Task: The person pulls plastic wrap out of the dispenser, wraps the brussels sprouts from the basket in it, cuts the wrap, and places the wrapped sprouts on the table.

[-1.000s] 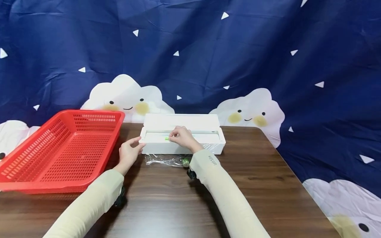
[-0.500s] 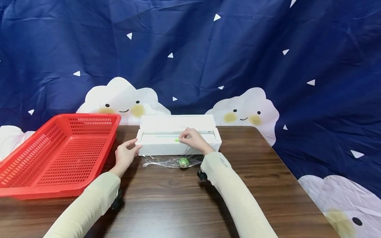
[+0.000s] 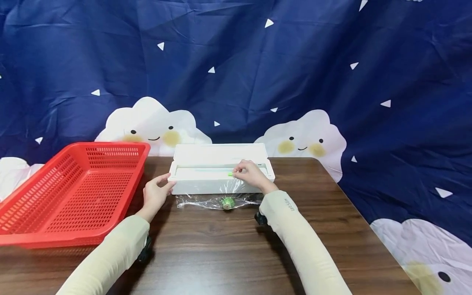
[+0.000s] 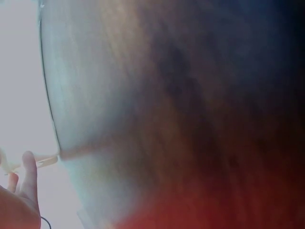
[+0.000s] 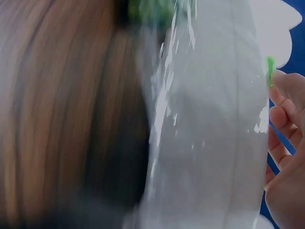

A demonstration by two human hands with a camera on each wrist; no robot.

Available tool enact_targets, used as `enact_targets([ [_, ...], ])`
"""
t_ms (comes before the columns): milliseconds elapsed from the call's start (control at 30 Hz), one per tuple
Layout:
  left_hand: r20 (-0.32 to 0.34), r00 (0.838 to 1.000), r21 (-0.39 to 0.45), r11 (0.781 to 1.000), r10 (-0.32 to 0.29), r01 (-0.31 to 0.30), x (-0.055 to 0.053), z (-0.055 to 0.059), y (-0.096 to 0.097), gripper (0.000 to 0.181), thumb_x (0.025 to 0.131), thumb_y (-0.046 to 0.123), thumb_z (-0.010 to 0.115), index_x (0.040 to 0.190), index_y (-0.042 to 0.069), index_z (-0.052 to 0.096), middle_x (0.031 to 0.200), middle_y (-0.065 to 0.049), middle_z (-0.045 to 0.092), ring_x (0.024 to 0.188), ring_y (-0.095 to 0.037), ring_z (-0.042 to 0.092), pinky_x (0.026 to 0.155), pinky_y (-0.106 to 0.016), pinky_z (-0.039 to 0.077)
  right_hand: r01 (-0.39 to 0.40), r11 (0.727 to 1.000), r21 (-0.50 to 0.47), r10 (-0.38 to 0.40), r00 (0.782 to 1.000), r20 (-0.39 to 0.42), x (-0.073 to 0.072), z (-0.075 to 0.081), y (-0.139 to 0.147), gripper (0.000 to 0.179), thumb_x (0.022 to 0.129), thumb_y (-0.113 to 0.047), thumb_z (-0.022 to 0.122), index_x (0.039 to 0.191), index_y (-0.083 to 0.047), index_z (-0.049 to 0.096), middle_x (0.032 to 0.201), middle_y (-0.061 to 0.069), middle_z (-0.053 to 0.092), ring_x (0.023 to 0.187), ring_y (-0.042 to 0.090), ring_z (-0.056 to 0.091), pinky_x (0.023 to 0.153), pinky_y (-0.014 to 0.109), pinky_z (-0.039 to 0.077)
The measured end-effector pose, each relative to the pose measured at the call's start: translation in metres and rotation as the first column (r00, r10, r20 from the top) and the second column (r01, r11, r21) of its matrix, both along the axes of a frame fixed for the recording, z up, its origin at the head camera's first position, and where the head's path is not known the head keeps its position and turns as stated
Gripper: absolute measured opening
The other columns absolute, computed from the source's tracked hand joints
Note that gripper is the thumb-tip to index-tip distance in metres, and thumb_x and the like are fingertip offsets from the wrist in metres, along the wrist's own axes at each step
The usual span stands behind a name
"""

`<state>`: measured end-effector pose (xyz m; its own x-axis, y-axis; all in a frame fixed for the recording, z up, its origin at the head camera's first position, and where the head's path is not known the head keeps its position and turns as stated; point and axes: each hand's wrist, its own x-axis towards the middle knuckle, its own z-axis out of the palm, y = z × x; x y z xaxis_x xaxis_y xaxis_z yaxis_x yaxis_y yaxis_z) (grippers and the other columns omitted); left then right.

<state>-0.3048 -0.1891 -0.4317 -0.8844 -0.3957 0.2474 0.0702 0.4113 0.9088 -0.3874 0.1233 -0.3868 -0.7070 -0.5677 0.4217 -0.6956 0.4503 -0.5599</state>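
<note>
A long white cling film dispenser (image 3: 210, 187) lies on the table, its lid (image 3: 221, 153) raised at the back. My left hand (image 3: 155, 194) holds the left end, with fingers and thumb at the corner. Along the top edge sits a small bright green slide cutter (image 3: 230, 174), pinched between the thumb and fingertips of my right hand (image 3: 252, 174). Clear cling film (image 3: 199, 201) hangs over the front and spreads onto the table. In the film lies a round green vegetable (image 3: 228, 203), its pale cut end towards me; its kind I cannot tell.
A red perforated plastic basket (image 3: 141, 164) stands to the left of the dispenser, close to my left forearm. The brown wooden table (image 3: 206, 254) ends at a slanting edge on the right. A blue cloth with clouds (image 3: 236, 61) hangs behind.
My right hand has slid right along the dispenser's top with the green cutter, from left of the middle to right of it. The vegetable has come into full view. My left hand stays at the left end.
</note>
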Motion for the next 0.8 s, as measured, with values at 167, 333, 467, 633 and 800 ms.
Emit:
enact_targets([
  [167,-0.008,1.0,-0.006,1.0,0.004,-0.004,0.0,0.0,-0.001,0.039,0.078,0.018,0.075,0.114,0.007,0.066,0.103,-0.015,0.065,0.069,-0.026,0.067,0.052,-0.017,0.049,0.099,0.994,0.038,-0.098,0.995,-0.023,0.0,0.001,0.027,0.005,0.08,-0.009,0.068,0.077,-0.005,0.066,0.077,0.0,0.054,0.08,0.021,0.047,0.075,0.035,0.036],
  [333,0.003,1.0,-0.003,1.0,-0.004,0.004,0.001,-0.001,0.001,0.04,0.078,0.019,0.075,0.115,0.006,0.065,0.105,-0.016,0.064,0.07,-0.028,0.066,0.052,-0.015,0.048,0.136,0.989,0.06,-0.136,0.991,-0.003,0.001,0.0,0.046,0.004,0.081,-0.012,0.068,0.079,-0.009,0.066,0.079,-0.004,0.053,0.081,0.018,0.048,0.073,0.034,0.037],
  [467,-0.007,1.0,0.012,1.0,-0.02,0.02,0.001,-0.001,0.002,0.039,0.079,0.017,0.074,0.114,0.003,0.065,0.101,-0.018,0.065,0.072,-0.031,0.066,0.052,-0.017,0.049,0.135,0.989,0.061,-0.135,0.991,-0.009,0.002,-0.002,0.05,0.007,0.081,-0.016,0.068,0.079,-0.009,0.066,0.079,-0.005,0.054,0.085,0.02,0.045,0.078,0.038,0.034],
  [633,-0.013,1.0,0.019,1.0,-0.022,0.023,0.002,0.001,0.003,0.037,0.08,0.014,0.072,0.114,0.002,0.064,0.097,-0.02,0.065,0.071,-0.032,0.066,0.052,-0.017,0.049,0.138,0.989,0.057,-0.136,0.99,-0.028,0.002,-0.001,0.054,0.006,0.081,-0.015,0.068,0.079,-0.009,0.067,0.081,-0.005,0.054,0.089,0.02,0.044,0.08,0.039,0.033],
  [800,-0.01,1.0,0.025,0.999,-0.019,0.019,0.001,0.001,0.001,0.038,0.081,0.014,0.072,0.115,0.002,0.063,0.1,-0.019,0.065,0.067,-0.026,0.066,0.055,-0.022,0.051,0.099,0.994,0.036,-0.098,0.995,-0.014,0.0,0.001,0.055,0.005,0.081,-0.011,0.068,0.08,-0.006,0.066,0.082,-0.001,0.053,0.088,0.021,0.044,0.078,0.037,0.036],
])
